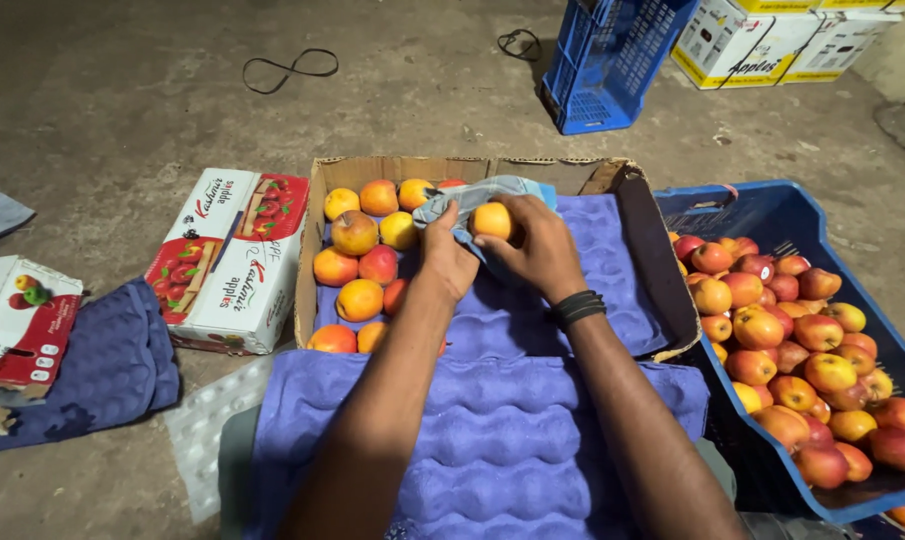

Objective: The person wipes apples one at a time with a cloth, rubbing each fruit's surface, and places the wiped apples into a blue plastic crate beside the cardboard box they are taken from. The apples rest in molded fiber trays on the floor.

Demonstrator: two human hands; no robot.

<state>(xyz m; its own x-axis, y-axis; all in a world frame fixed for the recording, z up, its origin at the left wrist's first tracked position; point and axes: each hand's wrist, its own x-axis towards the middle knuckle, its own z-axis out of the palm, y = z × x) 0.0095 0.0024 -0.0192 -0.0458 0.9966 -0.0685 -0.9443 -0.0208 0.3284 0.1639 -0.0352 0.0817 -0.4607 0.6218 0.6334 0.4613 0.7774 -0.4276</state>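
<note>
Head view, looking down at the floor. Right hand (537,245) closed around a yellow-orange apple (492,220), fingers wrapped over its top and far side, held above the upper middle of the cardboard box (307,250). Left hand (447,255) closed on a grey-blue cloth (472,195), bunched and pressed against the same apple from the left. Black bands on the right wrist.

Box is lined with a purple moulded tray (612,270). Packed apples (357,260) fill its left part in rows; the right-hand cups are bare. A second purple tray (492,440) lies nearer the person, overlapping the box's front edge, under both forearms.

To the right, touching the box, a blue crate (772,215) heaped with loose red and yellow apples (792,360). To the left, a printed carton (227,260) on its side, then a dark purple tray (112,365) and a smaller flattened carton (22,320). Further back, an upright blue crate (612,55), white cartons (762,40), and a black strap loop (287,70) on the concrete floor (122,120).

Handling judgement: the apple looks firm, smooth-skinned, moderately light for one hand, but bruises under pinching or knocks. Best cupped around its widest part in the palm with spread fingers, not by the stem end. The cloth is soft and limp, and gathers anywhere.
</note>
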